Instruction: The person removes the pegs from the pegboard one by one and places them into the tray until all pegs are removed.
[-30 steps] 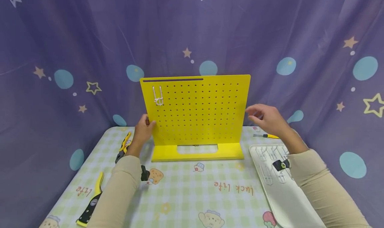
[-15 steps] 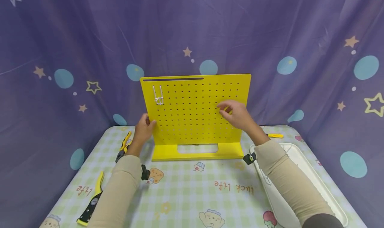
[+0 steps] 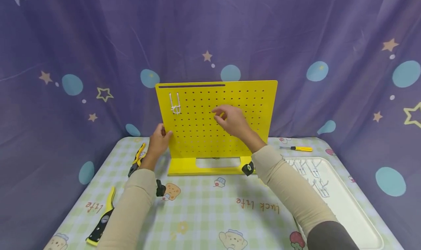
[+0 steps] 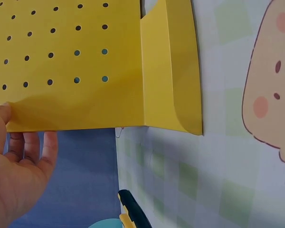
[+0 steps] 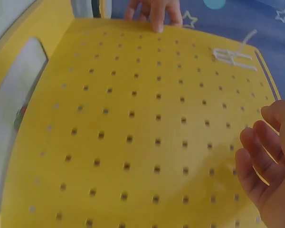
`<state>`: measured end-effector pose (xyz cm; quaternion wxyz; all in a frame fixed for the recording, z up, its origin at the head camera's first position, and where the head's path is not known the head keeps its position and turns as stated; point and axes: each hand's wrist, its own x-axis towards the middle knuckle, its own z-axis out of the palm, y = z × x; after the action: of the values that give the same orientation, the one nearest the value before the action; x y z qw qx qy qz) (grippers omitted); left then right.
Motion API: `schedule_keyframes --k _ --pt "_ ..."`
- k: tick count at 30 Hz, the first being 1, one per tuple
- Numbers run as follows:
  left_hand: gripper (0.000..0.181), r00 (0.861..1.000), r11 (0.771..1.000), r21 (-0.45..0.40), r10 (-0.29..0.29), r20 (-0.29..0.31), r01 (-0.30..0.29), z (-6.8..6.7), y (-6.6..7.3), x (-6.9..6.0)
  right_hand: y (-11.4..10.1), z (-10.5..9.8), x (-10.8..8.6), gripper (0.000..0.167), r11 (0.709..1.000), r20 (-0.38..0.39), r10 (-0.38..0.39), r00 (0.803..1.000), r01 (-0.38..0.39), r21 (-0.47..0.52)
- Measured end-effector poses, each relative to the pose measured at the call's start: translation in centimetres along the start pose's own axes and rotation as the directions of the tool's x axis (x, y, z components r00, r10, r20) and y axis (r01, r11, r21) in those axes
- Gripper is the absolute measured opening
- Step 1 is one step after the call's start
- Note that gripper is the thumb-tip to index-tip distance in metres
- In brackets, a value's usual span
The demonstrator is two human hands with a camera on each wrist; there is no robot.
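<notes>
A yellow pegboard stands upright on its base on the table. My left hand holds its left edge, the thumb in front and the fingers behind, as the left wrist view shows. A white wire hook hangs at the board's upper left. In front of the board's middle hovers my right hand, its fingers loosely bent and nothing seen between them. In the right wrist view the right hand's fingers are apart from the board, with the hook beyond them.
A white tray with several wire hooks lies at right, partly under my right forearm. Behind it is a yellow-handled screwdriver. At left lie yellow-and-black pliers and a black-and-yellow hand tool. A purple curtain hangs behind.
My right hand has moved left from beside the board's right edge to in front of its middle. The left hand stays on the left edge.
</notes>
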<state>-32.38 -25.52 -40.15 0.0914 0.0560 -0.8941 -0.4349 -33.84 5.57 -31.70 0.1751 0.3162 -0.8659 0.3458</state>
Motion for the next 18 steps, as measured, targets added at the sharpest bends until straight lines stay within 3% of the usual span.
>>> schedule_keyframes --k 8,13,18 --pt "0.036 1.0 1.0 0.013 0.027 -0.005 -0.027 0.0 -0.2 0.0 -2.9 2.3 2.7 0.025 1.0 0.02 0.022 1.0 -0.022 0.007" --pt "0.037 1.0 1.0 0.015 0.025 -0.006 -0.024 -0.1 -0.2 0.1 -4.4 3.5 4.3 0.025 0.997 0.069 0.043 0.997 -0.039 -0.069" --pt "0.035 1.0 1.0 0.01 0.022 -0.009 -0.022 0.0 -0.3 0.1 -5.3 5.0 5.3 0.026 0.993 0.056 0.047 0.997 -0.04 -0.115"
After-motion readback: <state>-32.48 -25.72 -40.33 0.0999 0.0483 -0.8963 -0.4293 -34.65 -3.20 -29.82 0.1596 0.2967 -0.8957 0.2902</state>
